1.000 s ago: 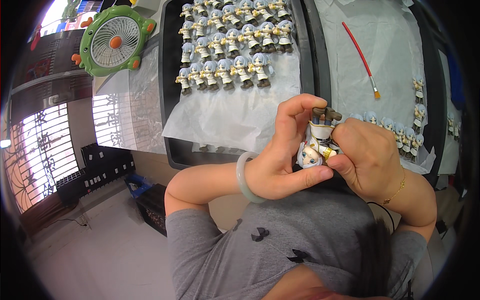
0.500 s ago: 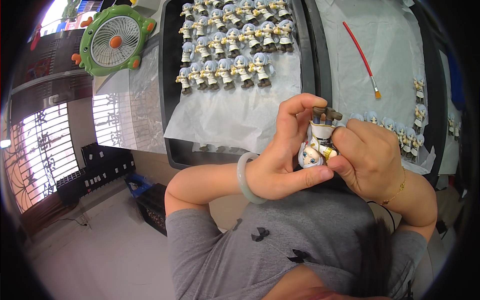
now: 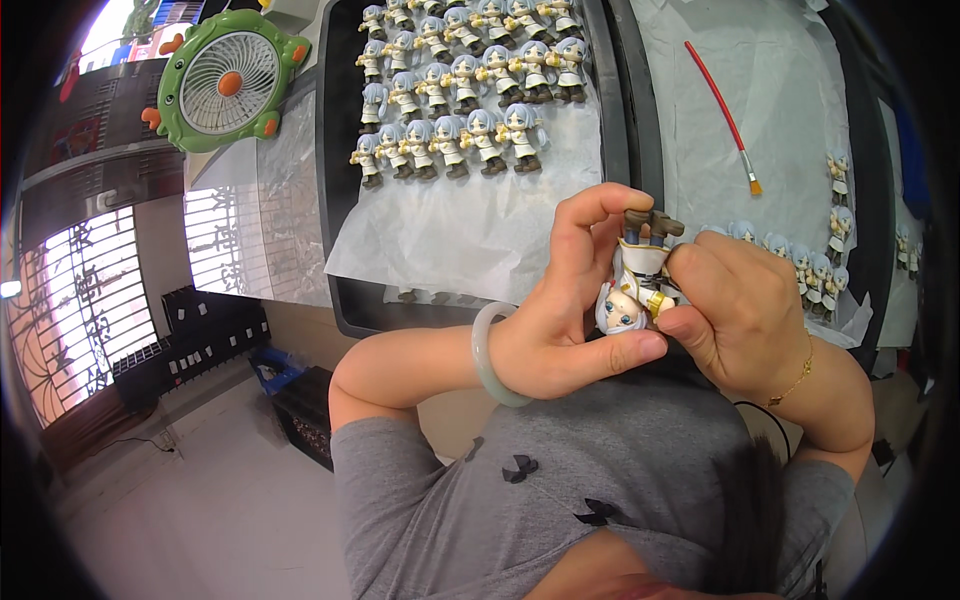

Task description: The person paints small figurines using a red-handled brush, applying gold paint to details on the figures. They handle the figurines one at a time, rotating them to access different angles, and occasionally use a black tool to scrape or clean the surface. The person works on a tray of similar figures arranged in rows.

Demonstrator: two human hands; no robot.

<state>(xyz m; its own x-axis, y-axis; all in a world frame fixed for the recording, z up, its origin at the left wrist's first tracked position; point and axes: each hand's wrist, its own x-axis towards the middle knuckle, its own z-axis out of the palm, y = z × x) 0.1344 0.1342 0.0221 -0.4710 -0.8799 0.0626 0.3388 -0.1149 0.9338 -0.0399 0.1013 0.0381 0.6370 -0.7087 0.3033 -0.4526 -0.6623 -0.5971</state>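
Upside down between my two hands is a small figurine (image 3: 642,262) with pale hair, a white outfit with gold trim and dark brown boots. My left hand (image 3: 570,310) clasps it, a fingertip at the boots and the thumb below the head. Closed fingers of my right hand (image 3: 740,305) press against the figurine's side near its yellow-gold part. Whether a small tool sits inside that right hand cannot be seen. Both hands are in front of my chest, over the near edges of two dark trays.
Rows of similar figurines (image 3: 465,85) lie on white paper (image 3: 450,235) in the left tray (image 3: 343,215). The right tray holds more figurines (image 3: 822,280) and a red-handled brush (image 3: 722,105) on paper. A green fan (image 3: 228,85) stands at the far left.
Almost nothing differs. Both hands and the figurine have shifted very slightly, with the grip the same.
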